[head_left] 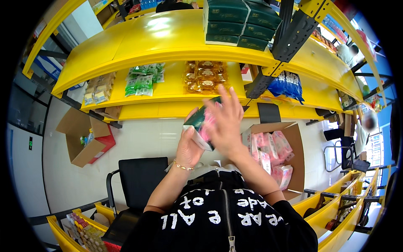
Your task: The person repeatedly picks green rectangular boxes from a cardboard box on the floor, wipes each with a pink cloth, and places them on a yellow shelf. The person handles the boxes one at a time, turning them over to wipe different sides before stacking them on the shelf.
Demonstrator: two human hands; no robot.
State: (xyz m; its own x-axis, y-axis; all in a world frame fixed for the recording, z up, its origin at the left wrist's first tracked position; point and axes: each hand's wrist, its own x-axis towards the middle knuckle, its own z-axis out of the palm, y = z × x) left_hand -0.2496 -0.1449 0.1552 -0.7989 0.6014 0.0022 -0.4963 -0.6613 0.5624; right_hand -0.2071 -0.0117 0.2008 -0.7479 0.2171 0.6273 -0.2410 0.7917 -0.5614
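In front of my chest, my left hand [189,145] is closed around a dark green and white box-shaped pack [195,118], held tilted. It matches the stacked packs on the top shelf. My right hand [226,126] is over the pack's right side, blurred by motion, with its upper fingers stretched out. A crumpled pink thing [205,129], like a cloth, shows between this hand and the pack. Whether my right hand grips it cannot be made out. The pack's right face is covered by the pink thing and my right fingers.
Ahead stands a yellow shelf [138,40] with stacked green packs [226,27]. Lower down lie green packets [142,82] and brown packaged food [205,75]. A carton of pink packs [273,151] is at right, an open carton [79,130] at left, a black chair [142,178] behind left.
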